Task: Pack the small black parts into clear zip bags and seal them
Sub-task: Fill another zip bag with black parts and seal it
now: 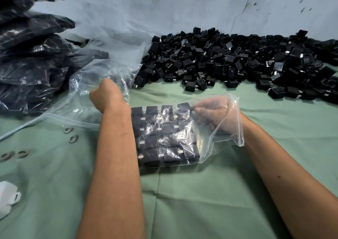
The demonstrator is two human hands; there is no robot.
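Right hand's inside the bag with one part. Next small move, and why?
Probably set that part into the top row's last slot, then withdraw. The right hand pinches it inside the open bag; the other rows look full, so sealing could follow.

The scene is lit dimly and evenly from above, and only soft shadows are cast on the green cloth [201, 202]. Glare is seen on the clear bag [182, 138]. The far left is blurred, and straight lines are bent at the edges.
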